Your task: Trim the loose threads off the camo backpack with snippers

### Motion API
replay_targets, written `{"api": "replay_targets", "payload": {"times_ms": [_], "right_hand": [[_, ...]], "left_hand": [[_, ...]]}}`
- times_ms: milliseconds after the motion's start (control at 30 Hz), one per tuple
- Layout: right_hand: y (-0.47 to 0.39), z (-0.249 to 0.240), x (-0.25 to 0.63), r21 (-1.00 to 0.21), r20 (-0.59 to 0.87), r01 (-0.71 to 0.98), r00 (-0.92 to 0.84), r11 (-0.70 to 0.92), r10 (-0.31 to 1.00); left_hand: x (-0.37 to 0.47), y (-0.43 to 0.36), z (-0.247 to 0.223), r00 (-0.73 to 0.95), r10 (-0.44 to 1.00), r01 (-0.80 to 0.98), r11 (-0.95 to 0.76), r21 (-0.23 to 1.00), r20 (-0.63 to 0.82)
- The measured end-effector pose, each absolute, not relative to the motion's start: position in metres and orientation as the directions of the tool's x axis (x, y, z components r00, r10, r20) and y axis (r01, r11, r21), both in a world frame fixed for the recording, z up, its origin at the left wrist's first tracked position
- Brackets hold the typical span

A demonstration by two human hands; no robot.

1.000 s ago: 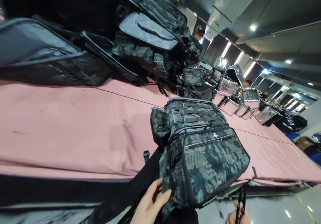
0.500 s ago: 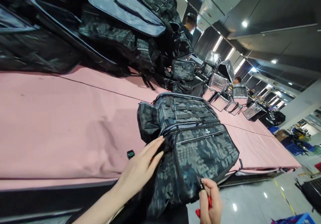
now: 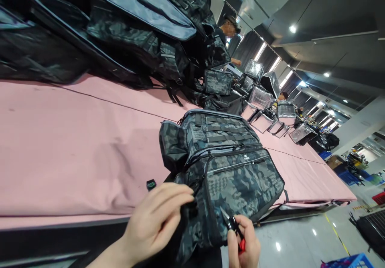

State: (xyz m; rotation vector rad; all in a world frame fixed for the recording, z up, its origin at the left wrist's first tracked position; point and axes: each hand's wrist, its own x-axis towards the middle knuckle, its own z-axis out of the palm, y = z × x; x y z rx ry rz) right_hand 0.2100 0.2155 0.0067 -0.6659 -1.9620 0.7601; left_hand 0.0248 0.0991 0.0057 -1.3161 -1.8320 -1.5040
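A dark camouflage backpack (image 3: 240, 184) lies front side up on the pink-covered table (image 3: 66, 148), at its near edge. My left hand (image 3: 156, 216) is at the bag's left side, its fingers bent and drawn together by the black side straps. What its fingertips hold, if anything, is hidden. In my right hand (image 3: 245, 242) are thread snips (image 3: 231, 223) with black and red grips. Their pointed blades aim up and left, just over the lower front pocket. To the left of the bag, a small dark object with a green face (image 3: 150, 184) rests on the cloth.
A heap of similar camouflage bags (image 3: 129, 39) fills the table's far left. Silver-lined boxes (image 3: 261, 97) stand farther along, near another person (image 3: 228, 27). On the floor at right are a blue crate (image 3: 349, 261) and a black bag (image 3: 368, 228).
My left hand has drawn back toward me and its fingers have bent. My right hand has shifted slightly left, and more of the snips' blades shows. The view has moved a little.
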Motion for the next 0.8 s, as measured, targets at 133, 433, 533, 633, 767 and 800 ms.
{"api": "replay_targets", "payload": {"times_ms": [133,433,533,633,767,800], "right_hand": [[0.215,0.006,0.21,-0.739,0.541,0.145,-0.454,0.657,0.708],[0.216,0.01,0.208,-0.698,0.577,0.126,-0.482,0.704,0.659],[0.218,0.01,0.209,-0.674,0.591,0.13,-0.494,0.727,0.637],[0.223,0.009,0.213,-0.607,0.62,0.13,-0.54,0.784,0.569],[0.23,0.019,0.217,-0.446,0.652,0.121,-0.634,0.887,0.415],[0.231,0.025,0.216,-0.406,0.649,0.114,-0.662,0.907,0.374]], "left_hand": [[0.02,0.108,0.008,-0.369,0.566,0.923,0.129,0.363,0.737],[0.003,0.127,-0.002,-0.61,0.504,0.772,0.204,0.602,0.611],[0.004,0.128,0.0,-0.619,0.503,0.76,0.193,0.62,0.603],[0.005,0.13,0.002,-0.607,0.495,0.771,0.174,0.613,0.622],[0.004,0.13,-0.003,-0.614,0.42,0.766,0.11,0.634,0.669],[0.004,0.129,-0.006,-0.633,0.396,0.749,0.098,0.655,0.665]]}}
